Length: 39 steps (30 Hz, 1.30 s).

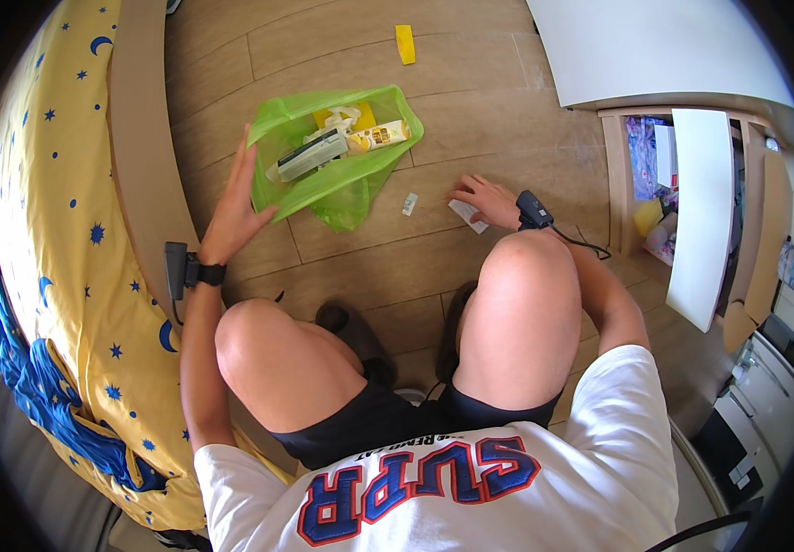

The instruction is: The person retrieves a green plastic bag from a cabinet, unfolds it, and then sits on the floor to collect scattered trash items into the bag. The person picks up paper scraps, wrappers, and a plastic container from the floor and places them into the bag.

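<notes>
A green plastic bag (362, 181) lies on the floor with its mouth spread wide. Inside it are a grey-and-black box-shaped item (312, 155), a white and yellow printed carton (380, 136), crumpled white tissue (342, 119) and a yellow piece (366, 114). My left hand (237, 200) holds the bag's left rim, with fingers stretched along the side and thumb at the near edge. To the right of the bag, my right hand (487, 200) is over a white paper slip (467, 215) on the floor, fingers touching it. Whether they pinch it is unclear. A small whitish scrap (410, 203) lies between bag and right hand.
A yellow strip (405, 45) lies on the wood-look floor (342, 276) beyond the bag. Along the left stands a bed with a yellow star-and-moon cover (86, 172). At right, an open drawer with a white front (700, 214) holds various items, below a white cabinet surface (666, 52).
</notes>
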### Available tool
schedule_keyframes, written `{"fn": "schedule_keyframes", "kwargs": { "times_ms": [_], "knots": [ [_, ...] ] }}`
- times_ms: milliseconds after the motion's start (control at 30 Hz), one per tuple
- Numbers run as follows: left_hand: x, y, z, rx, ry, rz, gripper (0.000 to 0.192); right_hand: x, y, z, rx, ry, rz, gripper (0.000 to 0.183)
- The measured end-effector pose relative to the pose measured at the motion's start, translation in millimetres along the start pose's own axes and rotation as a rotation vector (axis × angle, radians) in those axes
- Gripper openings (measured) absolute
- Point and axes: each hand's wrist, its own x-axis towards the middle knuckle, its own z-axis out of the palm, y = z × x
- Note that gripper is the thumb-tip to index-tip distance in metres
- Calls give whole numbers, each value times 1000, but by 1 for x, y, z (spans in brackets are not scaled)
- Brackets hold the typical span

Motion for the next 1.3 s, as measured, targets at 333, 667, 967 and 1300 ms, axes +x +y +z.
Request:
{"fn": "schedule_keyframes", "kwargs": {
  "times_ms": [333,667,967,1300],
  "knots": [
    [0,6,-5,13,-15,-38,108,-2,4,21,27,152,123,63],
    [-2,1,-3,-42,-20,-42,110,3,10,27,104,140,198,51],
    [-4,-20,8,-7,-69,-84,110,123,-36,-125,567,670,31,32],
    [-1,-17,-5,15,-47,-63,109,175,-67,-124,241,530,-64,51]
  ]
}}
